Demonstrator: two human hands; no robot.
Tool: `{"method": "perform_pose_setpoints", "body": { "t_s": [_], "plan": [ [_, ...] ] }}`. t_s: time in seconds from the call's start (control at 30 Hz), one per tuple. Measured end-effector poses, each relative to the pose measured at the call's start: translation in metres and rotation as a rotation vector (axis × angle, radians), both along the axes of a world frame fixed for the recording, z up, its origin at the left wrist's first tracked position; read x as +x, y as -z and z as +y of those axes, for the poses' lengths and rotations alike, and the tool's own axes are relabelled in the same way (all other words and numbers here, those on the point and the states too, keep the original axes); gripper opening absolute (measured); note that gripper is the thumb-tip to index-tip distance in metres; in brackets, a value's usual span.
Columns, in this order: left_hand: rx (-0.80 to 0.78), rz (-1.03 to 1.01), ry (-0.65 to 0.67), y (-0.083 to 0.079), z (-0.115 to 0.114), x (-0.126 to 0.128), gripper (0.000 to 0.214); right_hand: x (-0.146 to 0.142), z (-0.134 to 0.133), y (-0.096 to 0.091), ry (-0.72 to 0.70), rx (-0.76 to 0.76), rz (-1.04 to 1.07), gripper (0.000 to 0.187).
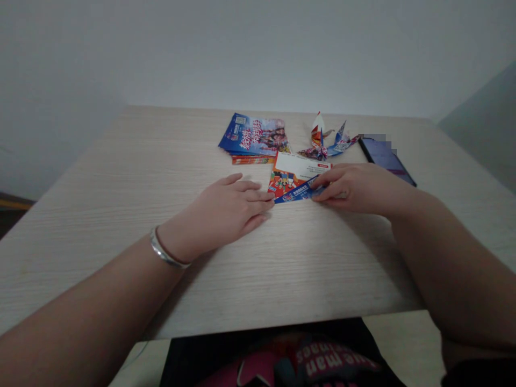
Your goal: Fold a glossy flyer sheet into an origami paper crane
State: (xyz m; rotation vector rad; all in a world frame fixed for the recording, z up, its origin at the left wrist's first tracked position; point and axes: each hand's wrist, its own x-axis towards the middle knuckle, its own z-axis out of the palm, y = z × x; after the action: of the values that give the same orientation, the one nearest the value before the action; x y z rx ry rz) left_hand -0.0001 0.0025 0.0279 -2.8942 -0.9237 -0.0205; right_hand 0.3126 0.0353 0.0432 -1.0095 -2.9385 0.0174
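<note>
A printed paper flyer (300, 171) lies on the table, white and orange-red, with a blue strip folded over along its near edge. My left hand (229, 207) rests flat with its fingers stretched out, the tips touching the flyer's near left corner. At the flyer's right end, my right hand (349, 188) has thumb and fingers closed on the folded blue strip. That hand covers the flyer's right corner. Just behind the flyer stand folded paper pieces (322, 142) with pointed tips, in orange, blue and white.
A stack of blue flyers (256, 134) sits at the back, left of the folded pieces. On the right lies a dark-edged phone (387, 158), screen up. The pale wood-grain table (100, 177) meets a white wall (258, 54) behind.
</note>
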Motion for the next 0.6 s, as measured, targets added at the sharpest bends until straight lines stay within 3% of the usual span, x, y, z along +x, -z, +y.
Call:
{"method": "perform_pose_setpoints", "body": {
  "t_s": [0.3,0.6],
  "plan": [
    [-0.056,-0.001,-0.006,-0.008,0.001,-0.003,0.044,0.012,0.006,-0.003,0.231,-0.15,-0.091,0.023],
    [-0.025,-0.006,0.031,-0.009,0.001,-0.003,0.045,0.016,0.006,-0.011,0.314,-0.181,-0.194,0.025]
  ]
}}
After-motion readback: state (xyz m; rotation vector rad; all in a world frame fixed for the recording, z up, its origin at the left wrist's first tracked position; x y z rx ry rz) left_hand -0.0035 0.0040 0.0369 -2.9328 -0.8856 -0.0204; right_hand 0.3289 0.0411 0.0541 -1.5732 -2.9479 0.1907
